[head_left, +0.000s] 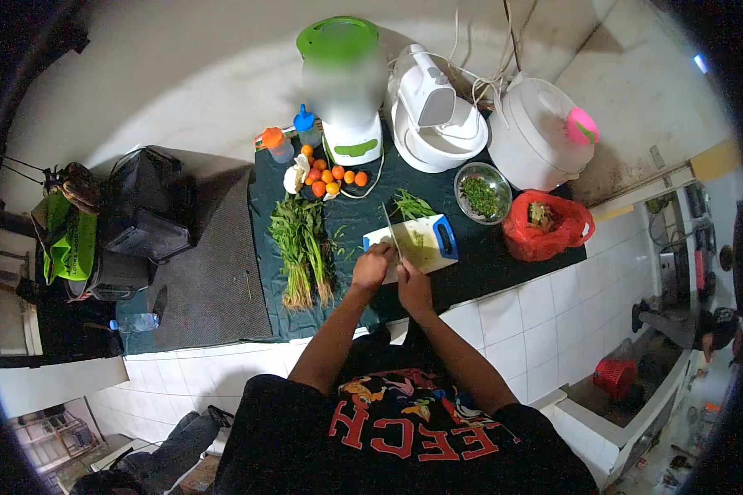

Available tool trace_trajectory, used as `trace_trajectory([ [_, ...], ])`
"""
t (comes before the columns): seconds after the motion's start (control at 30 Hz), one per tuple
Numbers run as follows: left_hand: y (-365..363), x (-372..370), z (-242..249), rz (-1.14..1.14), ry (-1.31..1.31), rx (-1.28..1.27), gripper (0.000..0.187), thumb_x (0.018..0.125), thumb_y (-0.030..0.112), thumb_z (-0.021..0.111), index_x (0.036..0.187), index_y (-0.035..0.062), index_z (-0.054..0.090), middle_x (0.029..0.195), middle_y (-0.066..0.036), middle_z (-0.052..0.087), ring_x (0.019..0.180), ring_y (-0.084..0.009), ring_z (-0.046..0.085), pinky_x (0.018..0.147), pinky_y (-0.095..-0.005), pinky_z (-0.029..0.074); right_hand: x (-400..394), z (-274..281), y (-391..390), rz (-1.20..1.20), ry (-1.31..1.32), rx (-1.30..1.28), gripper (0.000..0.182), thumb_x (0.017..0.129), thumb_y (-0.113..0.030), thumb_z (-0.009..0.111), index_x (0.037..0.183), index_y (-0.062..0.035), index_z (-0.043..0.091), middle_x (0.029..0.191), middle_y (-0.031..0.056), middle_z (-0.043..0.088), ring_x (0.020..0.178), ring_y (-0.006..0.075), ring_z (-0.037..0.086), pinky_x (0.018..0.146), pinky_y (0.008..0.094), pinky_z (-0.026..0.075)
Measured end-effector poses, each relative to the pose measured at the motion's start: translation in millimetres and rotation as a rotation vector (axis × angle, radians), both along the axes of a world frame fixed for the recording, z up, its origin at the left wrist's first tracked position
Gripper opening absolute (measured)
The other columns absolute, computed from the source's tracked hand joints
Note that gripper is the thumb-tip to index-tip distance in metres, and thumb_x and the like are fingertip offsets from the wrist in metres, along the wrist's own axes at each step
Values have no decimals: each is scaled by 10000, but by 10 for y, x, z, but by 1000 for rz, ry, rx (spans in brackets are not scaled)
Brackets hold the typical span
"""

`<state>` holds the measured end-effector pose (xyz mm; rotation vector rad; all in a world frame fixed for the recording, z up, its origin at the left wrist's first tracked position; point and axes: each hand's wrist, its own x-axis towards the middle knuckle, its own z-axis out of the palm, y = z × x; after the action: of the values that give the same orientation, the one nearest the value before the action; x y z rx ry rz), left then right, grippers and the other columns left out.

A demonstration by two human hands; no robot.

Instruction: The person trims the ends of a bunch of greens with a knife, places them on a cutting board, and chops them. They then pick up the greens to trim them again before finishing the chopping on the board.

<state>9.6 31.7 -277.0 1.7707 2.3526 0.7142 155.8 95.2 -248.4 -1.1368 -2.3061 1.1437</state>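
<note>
A knife (390,224) stands over the white cutting board (425,256) with the blue handle, its blade pointing away from me. Both my hands are at its near end. My left hand (373,266) is closed at the board's left edge, and my right hand (414,286) is closed at the near edge; which one grips the handle is too small to tell. Cut green leaves (412,205) lie just beyond the board. Bunches of leafy greens with roots (303,247) lie to the left. Chopped greens fill a clear bowl (481,193) at the right.
Behind are tomatoes (319,188), a blender (351,124), a white stand mixer (433,99) and a large white container (537,132). A red plastic bag (527,242) sits right. A bottle (136,322) lies far left. Another person (702,330) is at the far right.
</note>
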Motion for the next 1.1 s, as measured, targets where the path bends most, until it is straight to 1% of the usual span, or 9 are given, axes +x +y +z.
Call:
trace_trajectory([
  [0.03, 6, -2, -11, 2, -3, -1, 310, 867, 101, 567, 1152, 58, 681, 1142, -109, 667, 1036, -325, 669, 854, -404, 588, 22, 48, -28, 1, -57, -119, 455, 1053, -337, 497, 1347, -12, 621, 1200, 284, 671, 1111, 464, 641, 974, 507, 506],
  [0.1, 21, -17, -37, -3, -66, -144, 359, 873, 129, 574, 1217, 94, 672, 1265, -129, 632, 1135, -343, 634, 918, -431, 567, 34, 69, -59, -9, -96, -132, 456, 1052, -337, 499, 1349, -12, 619, 1193, 284, 673, 1105, 468, 641, 973, 508, 506],
  [0.23, 14, 8, -10, 27, -42, -118, 372, 872, 122, 575, 1232, 93, 662, 1274, -131, 626, 1138, -347, 628, 929, -432, 563, -15, 8, 4, 8, -61, -113, 448, 1050, -335, 506, 1348, -20, 617, 1169, 294, 673, 1095, 473, 641, 964, 514, 505],
  [0.43, 28, 2, -34, 54, -80, -100, 343, 880, 129, 579, 1205, 72, 672, 1259, -139, 630, 1135, -347, 624, 940, -432, 556, 25, 147, -59, -12, -59, -52, 376, 1030, -211, 550, 1321, 15, 621, 1076, 316, 680, 1015, 457, 675, 874, 467, 537],
  [0.57, 26, 14, -24, 70, -52, -45, 278, 922, 147, 572, 1160, 61, 686, 1197, -141, 641, 1106, -344, 629, 918, -443, 553, 82, 209, -177, -58, -151, -155, 376, 1029, -214, 551, 1309, 26, 625, 1090, 314, 682, 1044, 461, 667, 893, 465, 537],
  [0.77, 44, 19, -21, 146, -95, 13, 248, 894, 151, 581, 1088, 69, 712, 1096, -100, 657, 1069, -321, 614, 912, -429, 532, -23, -49, -17, -12, 62, -21, 386, 1030, -224, 554, 1316, 28, 619, 1134, 306, 676, 1076, 453, 663, 911, 469, 532],
  [0.83, 38, 12, -71, 111, -19, 14, 277, 847, 143, 588, 1081, 70, 718, 1083, -87, 659, 1063, -309, 606, 922, -417, 523, -10, 134, -21, 12, -72, -36, 392, 1038, -236, 543, 1325, 21, 616, 1132, 299, 680, 1070, 453, 666, 903, 468, 535],
  [0.93, 20, 32, -16, 138, -24, 24, 217, 897, 189, 595, 1044, 93, 723, 1091, -82, 664, 1090, -328, 591, 903, -444, 522, 59, 272, -197, -57, -117, -89, 400, 1041, -249, 539, 1331, 15, 615, 1089, 298, 688, 1037, 450, 675, 874, 464, 543],
  [1.1, 40, 33, -52, 180, 47, 12, 241, 874, 209, 603, 1064, 139, 734, 1077, -59, 663, 1082, -307, 585, 877, -445, 518, -12, 61, -201, -80, -137, -108, 403, 1036, -256, 551, 1339, 4, 615, 1038, 290, 700, 994, 426, 698, 842, 455, 550],
])
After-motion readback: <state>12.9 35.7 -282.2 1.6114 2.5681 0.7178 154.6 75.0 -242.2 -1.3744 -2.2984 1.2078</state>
